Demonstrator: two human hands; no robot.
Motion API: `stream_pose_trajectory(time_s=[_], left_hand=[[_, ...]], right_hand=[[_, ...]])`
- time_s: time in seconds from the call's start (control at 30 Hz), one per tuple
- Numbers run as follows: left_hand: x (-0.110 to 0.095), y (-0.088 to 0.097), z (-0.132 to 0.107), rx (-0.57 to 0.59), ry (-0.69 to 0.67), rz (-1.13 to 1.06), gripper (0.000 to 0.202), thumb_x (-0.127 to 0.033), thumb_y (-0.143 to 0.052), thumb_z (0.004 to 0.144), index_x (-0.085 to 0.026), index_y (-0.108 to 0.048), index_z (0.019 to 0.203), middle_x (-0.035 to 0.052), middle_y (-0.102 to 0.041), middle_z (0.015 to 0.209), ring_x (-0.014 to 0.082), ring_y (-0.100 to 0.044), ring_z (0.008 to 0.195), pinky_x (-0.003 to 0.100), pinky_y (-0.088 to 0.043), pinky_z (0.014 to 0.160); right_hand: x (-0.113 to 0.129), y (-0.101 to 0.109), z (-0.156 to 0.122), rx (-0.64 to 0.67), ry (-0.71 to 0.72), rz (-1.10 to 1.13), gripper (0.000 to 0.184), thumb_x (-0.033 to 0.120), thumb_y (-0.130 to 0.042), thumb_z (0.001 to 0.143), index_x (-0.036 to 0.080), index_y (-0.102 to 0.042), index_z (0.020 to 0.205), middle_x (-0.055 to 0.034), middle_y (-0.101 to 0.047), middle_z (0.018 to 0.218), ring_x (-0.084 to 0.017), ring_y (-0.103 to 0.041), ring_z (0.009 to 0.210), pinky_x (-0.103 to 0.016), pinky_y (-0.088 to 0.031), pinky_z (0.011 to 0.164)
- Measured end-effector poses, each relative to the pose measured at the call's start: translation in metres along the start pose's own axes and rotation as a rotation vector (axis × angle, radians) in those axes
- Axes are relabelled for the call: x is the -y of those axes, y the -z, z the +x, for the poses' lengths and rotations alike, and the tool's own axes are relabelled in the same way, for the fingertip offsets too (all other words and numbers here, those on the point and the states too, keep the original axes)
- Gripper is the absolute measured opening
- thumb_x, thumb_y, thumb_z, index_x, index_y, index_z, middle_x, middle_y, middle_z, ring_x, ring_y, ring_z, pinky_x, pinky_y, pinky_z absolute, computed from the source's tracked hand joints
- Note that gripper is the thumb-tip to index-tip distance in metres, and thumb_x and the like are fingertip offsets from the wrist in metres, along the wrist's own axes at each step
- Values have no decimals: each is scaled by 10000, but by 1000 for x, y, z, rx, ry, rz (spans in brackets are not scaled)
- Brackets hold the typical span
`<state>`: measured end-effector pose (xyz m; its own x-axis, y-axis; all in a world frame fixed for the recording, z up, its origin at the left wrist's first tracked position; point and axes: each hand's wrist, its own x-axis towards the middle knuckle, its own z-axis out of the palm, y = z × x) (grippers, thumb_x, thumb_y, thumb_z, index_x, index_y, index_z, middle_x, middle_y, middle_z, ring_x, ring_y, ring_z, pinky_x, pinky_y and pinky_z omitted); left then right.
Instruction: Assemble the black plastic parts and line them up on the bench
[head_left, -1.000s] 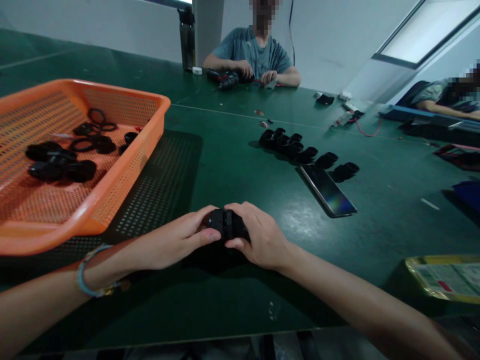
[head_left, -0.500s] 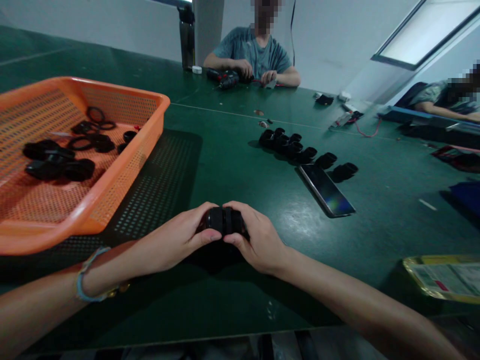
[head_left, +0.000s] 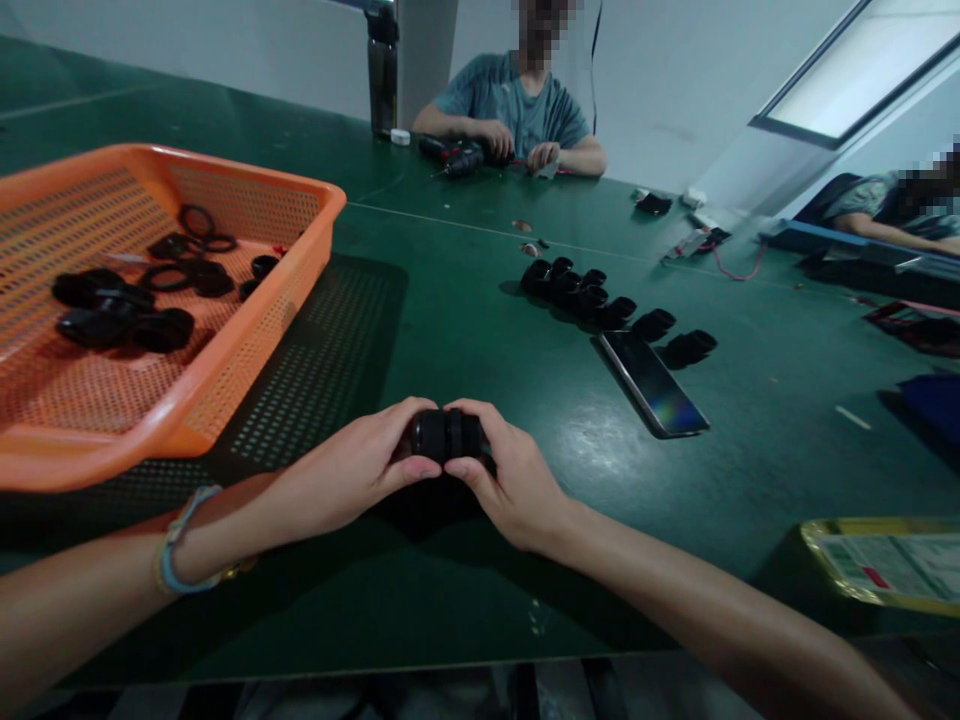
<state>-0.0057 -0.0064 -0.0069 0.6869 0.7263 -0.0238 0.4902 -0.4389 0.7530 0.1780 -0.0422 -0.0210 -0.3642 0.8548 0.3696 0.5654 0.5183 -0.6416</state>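
Note:
Between my two hands is a black ribbed cylindrical fitting (head_left: 448,435), held level just above the green table (head_left: 465,350). My left hand (head_left: 394,450) is closed round its left end, thumb below and fingers above. Round the right end curl the fingers and thumb of my right hand (head_left: 506,470). The fingers hide both outer ends of the fitting. Beyond my right hand lie several similar black fittings (head_left: 585,290) in a rough row. A dark phone (head_left: 652,385) lies flat close to the nearest of them.
On the left stands an orange perforated basket (head_left: 255,350) with loose black rings (head_left: 196,220) and fittings inside. A yellow-edged package (head_left: 885,565) is at the right. Across the table a person sits behind a power drill (head_left: 457,155), near a dark bottle (head_left: 382,75).
Both hands keep their hold on the fitting, which has turned slightly between them. The whole view has shifted a little.

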Motion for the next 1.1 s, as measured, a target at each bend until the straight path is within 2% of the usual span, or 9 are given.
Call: stream_pose_trajectory(time_s=[0.23,0.37,0.5,0.67,0.77,0.87,0.9,0.97,1.1], left_hand=[[2,1,1,-14,8,83,344,-425,-479,825,-170,-468,1056,76,-606,983,243,-601,863,318,-456,758],[1,1,3,-28,3,127,349,-412,-493,834,-176,-467,1090,72,-608,992,236,-610,864,306,-461,745],[1,-4,4,-31,-33,179,362,-402,-531,820,-183,-479,1103,72,-600,1019,239,-602,898,310,-453,759],[1,-13,5,-111,-39,38,388,-447,-469,840,-165,-480,1105,61,-599,935,207,-586,756,312,-444,664],[1,-16,12,-232,-6,-208,411,-488,-305,890,-159,-515,1020,6,-564,712,164,-540,619,279,-426,579],[2,-18,23,-284,146,-392,534,-515,-164,905,-161,-544,779,-50,-407,448,126,-417,412,238,-339,436],[2,-19,27,-287,194,-401,563,-521,-150,903,-168,-524,671,-46,-391,420,118,-397,385,235,-315,413],[4,-20,34,-368,238,-386,579,-513,-149,904,-185,-473,554,-29,-402,393,119,-403,366,238,-304,399],[5,-20,41,-534,218,-226,509,-402,-210,918,-196,-482,540,-14,-444,404,149,-480,430,246,-350,435]], right_hand=[[3,-1,0,30,-98,52,237,326,-430,871,168,-445,1046,-71,-636,872,-175,-602,717,-295,-483,630],[4,2,1,20,-90,50,261,367,-406,879,166,-454,1038,-53,-626,826,-151,-577,648,-267,-453,579],[-1,1,6,-78,4,-2,342,474,-319,896,175,-487,890,-26,-591,704,-134,-546,564,-245,-403,517],[-7,-6,16,-250,-40,-67,362,309,-214,926,194,-483,713,8,-523,571,-104,-494,470,-222,-350,465],[-9,-10,23,-355,-5,-121,297,231,-241,891,189,-502,757,-3,-555,604,-107,-519,494,-230,-386,500],[-13,-15,31,-410,67,-194,215,207,-282,844,189,-494,819,6,-559,595,-102,-493,453,-231,-382,479],[-14,-16,34,-428,94,-214,199,203,-290,834,192,-486,802,1,-562,595,-107,-499,461,-234,-386,481],[-17,-19,40,-464,152,-241,190,192,-288,822,199,-464,750,-10,-557,582,-116,-511,476,-237,-394,487],[-19,-24,48,-463,116,-279,188,193,-270,814,212,-433,723,0,-527,544,-115,-485,448,-234,-378,463]])
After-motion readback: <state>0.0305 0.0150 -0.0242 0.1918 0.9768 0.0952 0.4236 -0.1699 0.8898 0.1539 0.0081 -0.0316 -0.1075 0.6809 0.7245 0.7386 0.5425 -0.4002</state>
